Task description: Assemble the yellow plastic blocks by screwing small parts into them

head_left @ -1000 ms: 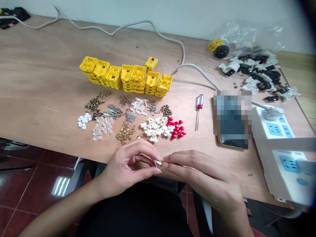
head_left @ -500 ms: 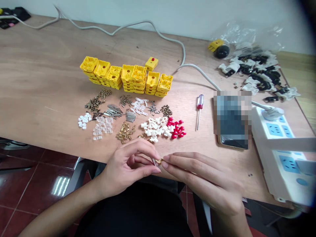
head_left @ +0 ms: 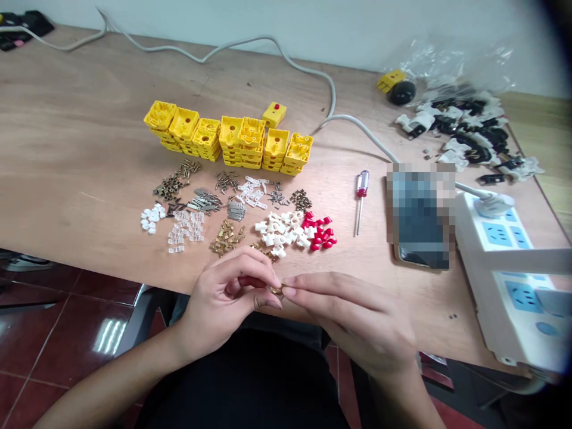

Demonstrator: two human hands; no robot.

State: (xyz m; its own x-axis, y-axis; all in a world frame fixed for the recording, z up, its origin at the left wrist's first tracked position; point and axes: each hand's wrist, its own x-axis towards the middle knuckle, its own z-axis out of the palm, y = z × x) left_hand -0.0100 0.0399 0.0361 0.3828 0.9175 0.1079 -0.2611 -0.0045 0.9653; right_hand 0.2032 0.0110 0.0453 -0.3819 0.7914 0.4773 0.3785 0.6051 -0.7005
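Observation:
My left hand [head_left: 223, 289] is closed, thumb and forefinger pinching a small clear plastic piece, now mostly hidden by the fingertips. A small brass piece [head_left: 277, 290] shows between the two hands, and my right hand [head_left: 357, 310] pinches its other end with thumb and forefinger. Both hands meet just over the table's front edge. Beyond them lie a pile of brass clips [head_left: 227, 237], some clear plastic pieces [head_left: 186, 226], white plastic fittings [head_left: 283, 231] and red caps [head_left: 319, 232].
Stacked yellow housings [head_left: 241, 143] stand behind piles of screws [head_left: 227, 182] and metal strips [head_left: 205, 201]. A screwdriver [head_left: 361, 193] lies right of them, beside a phone [head_left: 420, 226]. A white power strip [head_left: 496, 268] is far right, with black-and-white parts [head_left: 469, 134] behind it.
Both hands have shifted slightly left and come closer together. The right hand has turned a little, and less of the clear piece shows between the fingertips.

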